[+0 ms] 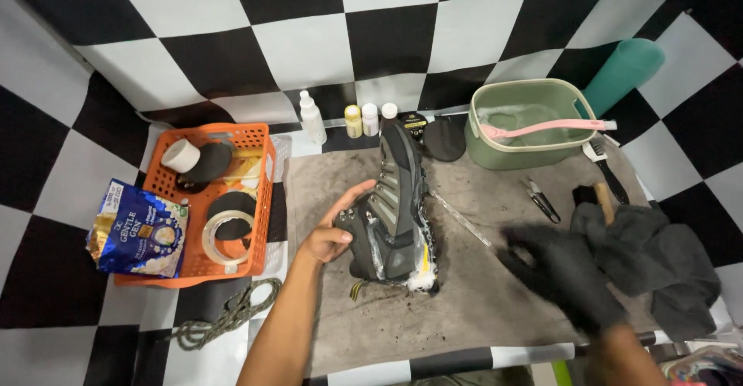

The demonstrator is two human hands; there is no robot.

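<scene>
So the hiking boot [391,208] was lying on its side in the middle of the stained grey mat [480,301], sole toward the right, and it was clearly mid-wash. White foam sat along the sole edge and around the heel, and the upper looked wet, so I'd say soaping was at least started. The suds hadn't been rinsed or wiped off, and the laces [228,316] lay in a pile off the mat's left corner, not threaded back in.

The bare left hand [334,227] was cupped against the boot's ankle side, fingers wrapped on it, holding it steady. The right hand [561,274], in a black glove, was off the boot, fingers spread wide and holding nothing, just beside a dark grey cloth [658,266] at the mat's right edge. It was blurred, so I couldn't tell more.

The green basin [526,150] with the pink brush [542,128] resting across it sat behind. 3 small bottles [370,118] stood along the wall. My guess: roughly halfway, with wiping and drying left.
</scene>
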